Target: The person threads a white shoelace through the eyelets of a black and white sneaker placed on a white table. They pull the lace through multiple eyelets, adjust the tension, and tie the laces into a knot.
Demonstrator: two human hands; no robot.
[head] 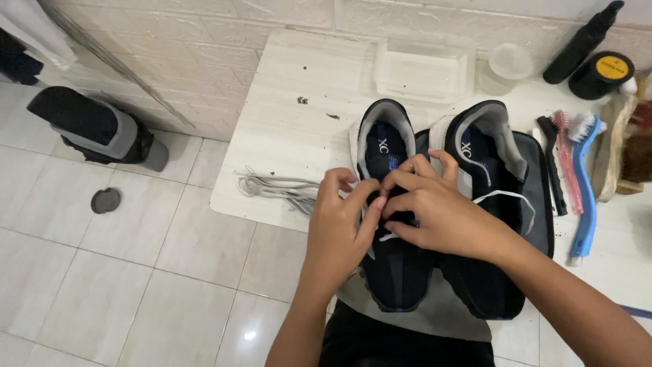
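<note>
Both the left hand (343, 217) and right hand (435, 211) pinch the white lace (388, 237) over the tongue of the dark navy mesh sneaker with grey padded collar (397, 272).

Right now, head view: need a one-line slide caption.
Both hands, left hand and right hand, work a white lace on the left shoe of a dark pair, loose laces and brushes nearby.

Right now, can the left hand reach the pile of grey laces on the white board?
Probably yes. The left hand is working on the left shoe, and the grey laces lie just beside it on the white board, with nothing between them. It would first have to let go of the shoe.
</note>
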